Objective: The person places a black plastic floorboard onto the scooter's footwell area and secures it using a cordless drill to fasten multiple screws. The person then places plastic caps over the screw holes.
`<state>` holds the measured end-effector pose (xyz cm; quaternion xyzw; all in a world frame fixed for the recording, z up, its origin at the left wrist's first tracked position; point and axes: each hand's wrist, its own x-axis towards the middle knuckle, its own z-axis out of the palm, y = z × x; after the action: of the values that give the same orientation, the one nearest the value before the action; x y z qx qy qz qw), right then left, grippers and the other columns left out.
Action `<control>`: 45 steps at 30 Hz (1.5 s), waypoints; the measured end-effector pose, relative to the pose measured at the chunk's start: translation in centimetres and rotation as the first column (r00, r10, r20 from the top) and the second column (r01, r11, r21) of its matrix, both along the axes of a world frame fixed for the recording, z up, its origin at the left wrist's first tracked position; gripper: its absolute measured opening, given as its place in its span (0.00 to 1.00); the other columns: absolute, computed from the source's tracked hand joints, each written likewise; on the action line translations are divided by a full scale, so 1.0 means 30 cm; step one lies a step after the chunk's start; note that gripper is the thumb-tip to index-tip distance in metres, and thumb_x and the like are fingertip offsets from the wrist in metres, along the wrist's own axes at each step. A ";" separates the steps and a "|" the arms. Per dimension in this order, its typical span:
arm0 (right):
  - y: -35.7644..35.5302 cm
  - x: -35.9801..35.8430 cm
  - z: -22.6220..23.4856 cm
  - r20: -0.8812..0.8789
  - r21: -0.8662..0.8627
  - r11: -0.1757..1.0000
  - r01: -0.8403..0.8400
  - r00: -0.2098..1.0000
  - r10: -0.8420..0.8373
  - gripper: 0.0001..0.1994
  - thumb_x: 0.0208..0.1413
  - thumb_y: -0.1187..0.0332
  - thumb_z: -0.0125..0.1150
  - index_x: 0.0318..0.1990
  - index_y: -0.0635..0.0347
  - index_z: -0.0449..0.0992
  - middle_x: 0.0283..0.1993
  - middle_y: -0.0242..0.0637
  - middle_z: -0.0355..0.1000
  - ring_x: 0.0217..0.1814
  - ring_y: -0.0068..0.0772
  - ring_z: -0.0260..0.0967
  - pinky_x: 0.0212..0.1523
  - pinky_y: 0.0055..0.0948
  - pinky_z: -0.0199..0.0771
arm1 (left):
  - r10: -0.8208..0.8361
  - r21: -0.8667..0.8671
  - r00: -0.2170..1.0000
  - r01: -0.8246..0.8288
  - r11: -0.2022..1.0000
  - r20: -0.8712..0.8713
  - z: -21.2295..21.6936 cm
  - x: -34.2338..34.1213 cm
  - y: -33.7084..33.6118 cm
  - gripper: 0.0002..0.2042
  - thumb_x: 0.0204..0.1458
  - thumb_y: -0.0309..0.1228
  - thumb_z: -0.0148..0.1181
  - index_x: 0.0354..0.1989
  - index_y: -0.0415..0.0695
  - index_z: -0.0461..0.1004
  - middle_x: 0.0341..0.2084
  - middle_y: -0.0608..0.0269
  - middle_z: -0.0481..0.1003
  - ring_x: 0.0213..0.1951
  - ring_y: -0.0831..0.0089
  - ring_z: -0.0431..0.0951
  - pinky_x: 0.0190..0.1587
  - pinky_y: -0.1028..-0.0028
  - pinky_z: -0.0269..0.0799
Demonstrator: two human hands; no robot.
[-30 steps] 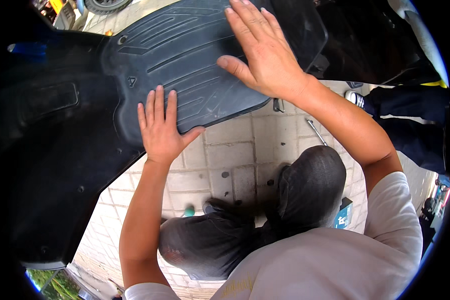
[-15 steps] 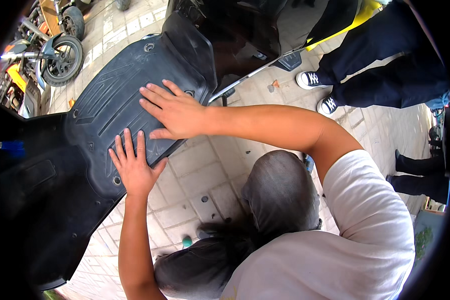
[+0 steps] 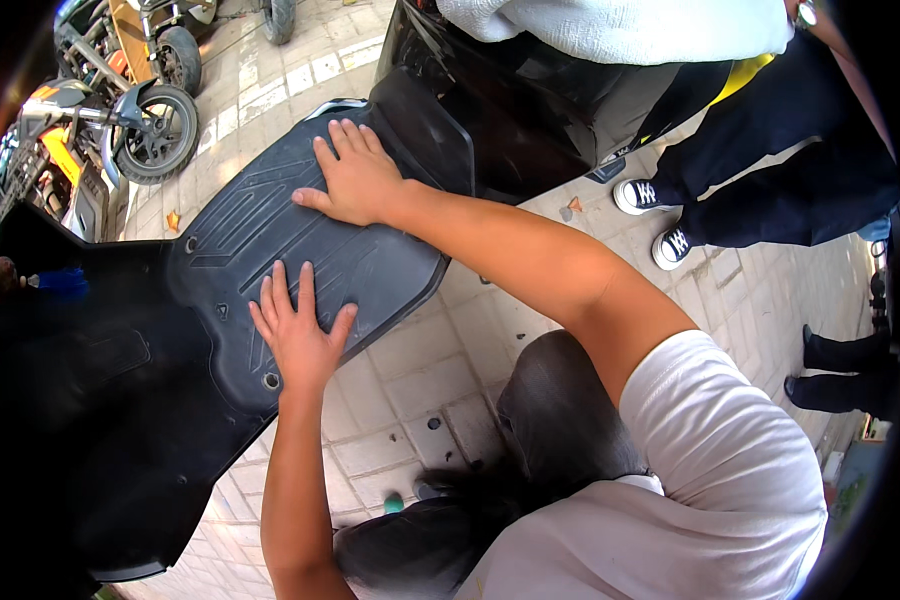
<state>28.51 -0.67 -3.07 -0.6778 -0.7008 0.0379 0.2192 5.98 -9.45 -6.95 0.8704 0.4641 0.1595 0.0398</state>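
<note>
A dark grey ribbed scooter footboard stretches across the middle, joined to black plastic body panels at its left. My left hand lies palm down on its near part, fingers spread, close to a screw hole at the near left corner. Farther off, my right hand rests flat on the board's far part, fingers out and thumb apart. Neither hand holds anything. Beyond the board rises the scooter's glossy dark bodywork. The black front panel fills the left side. What lies under my palms is hidden.
A person in dark trousers and black-and-white sneakers stands at the right. A white cloth drapes over the scooter at the top. Other two-wheelers stand at the far left. A small green object lies on the paving by my feet.
My right hand has slid farther across the board, toward its far edge. The view has shifted, so the scooter sits lower and more to the right. A white cloth has come into view at the top.
</note>
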 end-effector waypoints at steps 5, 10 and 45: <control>0.186 -0.026 0.166 -0.068 0.486 0.872 -0.061 0.992 0.108 0.48 0.58 0.32 0.48 0.66 0.74 0.62 0.71 0.65 0.55 0.77 0.60 0.47 0.75 0.53 0.41 | 0.023 -0.015 0.993 -0.025 1.000 -0.114 -0.026 0.001 0.023 0.41 0.49 0.54 0.65 0.70 0.47 0.63 0.73 0.48 0.52 0.74 0.44 0.45 0.72 0.39 0.31; 0.208 0.021 -0.163 0.080 0.448 0.894 -0.011 0.996 -0.027 0.44 0.60 0.33 0.48 0.64 0.73 0.65 0.69 0.62 0.59 0.74 0.58 0.53 0.74 0.51 0.46 | -0.005 0.074 0.995 0.013 0.997 -0.104 -0.037 -0.022 0.019 0.39 0.52 0.54 0.63 0.69 0.47 0.63 0.72 0.47 0.54 0.73 0.43 0.49 0.71 0.40 0.34; -1.908 0.653 -0.931 -0.277 -0.753 0.149 0.641 -0.103 -0.955 0.29 0.44 0.63 0.77 0.52 0.67 0.72 0.46 0.45 0.75 0.47 0.44 0.74 0.48 0.43 0.75 | -0.499 -0.663 0.865 0.400 0.632 0.046 -0.794 0.577 -0.588 0.15 0.55 0.32 0.64 0.49 0.44 0.73 0.51 0.53 0.72 0.53 0.54 0.75 0.52 0.57 0.75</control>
<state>48.11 -57.91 -31.00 -0.8981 0.0688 0.2980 0.3161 23.29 -27.09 -30.76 0.8972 0.2590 -0.0900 0.3461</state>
